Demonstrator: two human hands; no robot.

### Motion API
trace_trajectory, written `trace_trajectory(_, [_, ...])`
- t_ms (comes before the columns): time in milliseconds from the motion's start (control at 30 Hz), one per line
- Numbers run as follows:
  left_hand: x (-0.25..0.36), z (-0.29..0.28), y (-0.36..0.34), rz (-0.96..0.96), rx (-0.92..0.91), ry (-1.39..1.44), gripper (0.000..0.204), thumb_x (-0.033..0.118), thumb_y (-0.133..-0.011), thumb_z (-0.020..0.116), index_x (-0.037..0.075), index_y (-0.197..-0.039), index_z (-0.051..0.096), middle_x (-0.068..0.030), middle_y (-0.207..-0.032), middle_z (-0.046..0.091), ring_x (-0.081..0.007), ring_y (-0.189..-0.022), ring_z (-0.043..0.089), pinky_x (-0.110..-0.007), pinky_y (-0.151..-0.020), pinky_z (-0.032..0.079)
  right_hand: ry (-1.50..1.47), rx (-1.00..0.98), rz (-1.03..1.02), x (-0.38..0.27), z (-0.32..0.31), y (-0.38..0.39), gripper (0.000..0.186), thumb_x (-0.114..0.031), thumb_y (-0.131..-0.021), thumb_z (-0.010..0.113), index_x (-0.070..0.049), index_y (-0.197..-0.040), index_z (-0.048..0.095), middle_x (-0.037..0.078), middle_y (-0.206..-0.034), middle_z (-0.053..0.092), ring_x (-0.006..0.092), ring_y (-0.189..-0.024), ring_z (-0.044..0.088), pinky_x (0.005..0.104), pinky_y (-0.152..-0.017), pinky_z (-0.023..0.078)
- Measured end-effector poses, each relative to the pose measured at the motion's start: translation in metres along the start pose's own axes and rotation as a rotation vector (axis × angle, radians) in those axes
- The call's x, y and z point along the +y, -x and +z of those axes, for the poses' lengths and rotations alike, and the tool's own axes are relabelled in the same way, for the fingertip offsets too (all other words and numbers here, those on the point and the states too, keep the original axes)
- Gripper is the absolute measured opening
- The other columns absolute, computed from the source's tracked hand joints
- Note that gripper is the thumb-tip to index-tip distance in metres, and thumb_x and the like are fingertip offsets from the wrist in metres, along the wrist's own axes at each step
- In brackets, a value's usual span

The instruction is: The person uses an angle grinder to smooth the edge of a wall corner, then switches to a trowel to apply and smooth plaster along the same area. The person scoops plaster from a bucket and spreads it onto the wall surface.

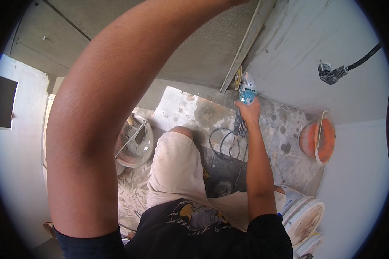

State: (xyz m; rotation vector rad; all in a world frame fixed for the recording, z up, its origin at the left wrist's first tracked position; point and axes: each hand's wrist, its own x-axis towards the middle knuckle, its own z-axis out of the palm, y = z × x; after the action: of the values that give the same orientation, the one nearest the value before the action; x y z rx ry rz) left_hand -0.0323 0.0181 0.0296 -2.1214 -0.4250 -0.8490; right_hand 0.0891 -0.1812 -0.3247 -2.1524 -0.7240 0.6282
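My right hand (250,113) is wrapped round the body of a teal and black angle grinder (247,93). The grinder's yellowish disc (238,78) is close to the lower end of a long pale metal strip (245,47); whether they touch I cannot tell. From the tool's rear end a dark cord (220,144) hangs in loops over my raised work surface. My left arm (103,95) reaches up across the view, and its hand lies beyond the top edge.
A mortar-smeared bucket (150,149) stands left of my knee. An orange bucket (307,140) lies tipped at the right, near stacked white buckets (309,222). A black plug (330,73) hangs before the pale right wall. A stained board (183,105) lies ahead.
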Motion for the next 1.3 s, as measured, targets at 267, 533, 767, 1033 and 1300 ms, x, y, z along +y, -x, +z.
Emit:
trace_trajectory(267, [-0.002,0.036,-0.012,0.008,0.126,-0.097,0.088,0.036,-0.091,0.073,0.003,-0.16,0.031,-0.0148,-0.17,0.022,-0.037,-0.155,0.025,-0.059,-0.124,0.023,-0.004,-0.023,0.015,0.02,0.012,-0.01,0.059,-0.028,-0.066,0.086,0.003,-0.111,0.065,0.02,-0.103,0.073,0.0336,-0.095,0.071,0.0415,-0.088,0.054])
trace_trajectory(533, [-0.003,0.044,-0.012,-0.001,0.133,-0.118,0.086,0.04,-0.094,0.069,0.004,-0.161,0.029,-0.0138,-0.171,0.019,-0.0353,-0.157,0.022,-0.057,-0.126,0.019,0.011,-0.088,0.051,0.027,0.014,-0.012,0.062,-0.031,-0.066,0.085,0.004,-0.112,0.062,0.026,-0.108,0.072,0.0417,-0.103,0.07,0.0463,-0.092,0.053])
trace_trajectory(767, [-0.006,0.044,-0.006,0.002,0.13,-0.121,0.089,0.042,-0.093,0.071,0.004,-0.162,0.028,-0.0131,-0.172,0.019,-0.0345,-0.157,0.021,-0.056,-0.127,0.019,0.031,-0.119,0.062,0.028,0.021,-0.013,0.064,-0.031,-0.066,0.085,0.005,-0.113,0.062,0.027,-0.108,0.071,0.0422,-0.103,0.07,0.0462,-0.092,0.053])
trace_trajectory(1033, [-0.003,0.038,-0.003,0.004,0.079,-0.147,0.092,0.043,-0.091,0.072,0.004,-0.161,0.029,-0.0125,-0.173,0.016,-0.0334,-0.158,0.019,-0.054,-0.128,0.018,0.05,-0.123,0.061,0.04,0.025,-0.017,0.066,-0.032,-0.068,0.083,0.006,-0.117,0.059,0.028,-0.11,0.071,0.0433,-0.104,0.07,0.0462,-0.093,0.054])
trace_trajectory(1300, [-0.016,0.034,-0.004,0.001,-0.015,-0.213,0.104,0.039,-0.077,0.085,0.006,-0.161,0.032,-0.0088,-0.173,0.017,-0.0291,-0.158,0.021,-0.05,-0.129,0.019,0.069,-0.204,0.112,0.031,0.037,-0.018,0.069,-0.032,-0.071,0.081,0.005,-0.122,0.055,0.031,-0.113,0.07,0.0463,-0.108,0.069,0.0487,-0.096,0.054])
